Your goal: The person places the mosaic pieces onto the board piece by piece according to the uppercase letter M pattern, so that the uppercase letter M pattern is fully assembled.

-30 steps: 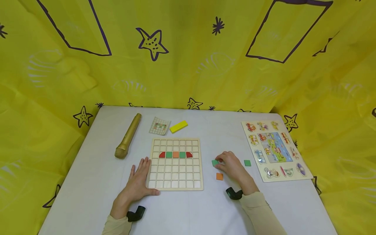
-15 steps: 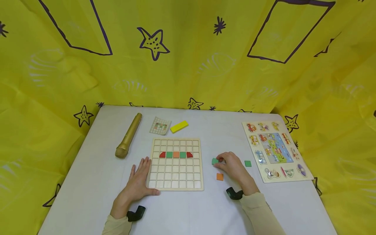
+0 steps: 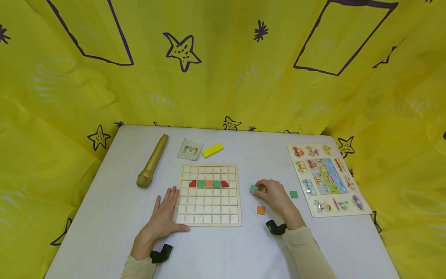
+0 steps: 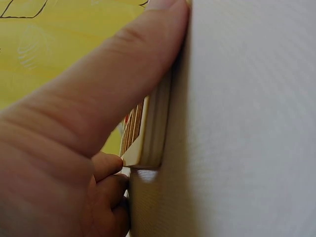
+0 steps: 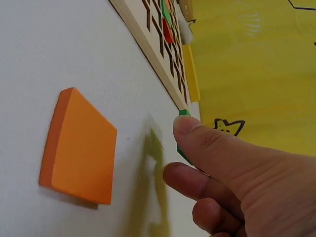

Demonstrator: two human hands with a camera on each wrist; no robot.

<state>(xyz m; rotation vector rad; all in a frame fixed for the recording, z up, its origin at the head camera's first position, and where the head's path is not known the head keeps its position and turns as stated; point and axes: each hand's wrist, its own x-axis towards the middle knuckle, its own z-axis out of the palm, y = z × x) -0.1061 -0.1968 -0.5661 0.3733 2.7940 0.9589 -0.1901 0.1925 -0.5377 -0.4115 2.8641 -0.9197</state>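
Left hand (image 3: 163, 219): fingers straight, grasping nothing; laid along the left edge of the board (image 3: 208, 200), thumb against the near edge, presumably to steady it.

Orange tile (image 3: 260, 210): flat on the desk (image 3: 226, 252), right of the board; likely put there for easy reach.

Right hand (image 3: 273, 193): thumb and finger pinch a green tile (image 3: 253, 188), seemingly raised, judging by the shadow (image 5: 140, 192); the grip at one side probably leaves the rest free.

Spare tile (image 3: 294, 194): green, flat, right of the right hand.

Board: gridded, wooden, squared to the person. Holds a row of five pieces (image 3: 209, 183): red, green, orange, green, red, the reds curved outward.

Puzzle (image 3: 335, 212): at right, askew, apparently set aside.

Microphone (image 3: 151, 162): gold, at left, head nearest; seemingly unused.

Card (image 3: 190, 149): beyond the board, printed with a coloured grid; placed perhaps for glancing at.

Yellow block (image 3: 212, 150): just right of the card.

Curtain (image 3: 223, 89): yellow, behind everything.
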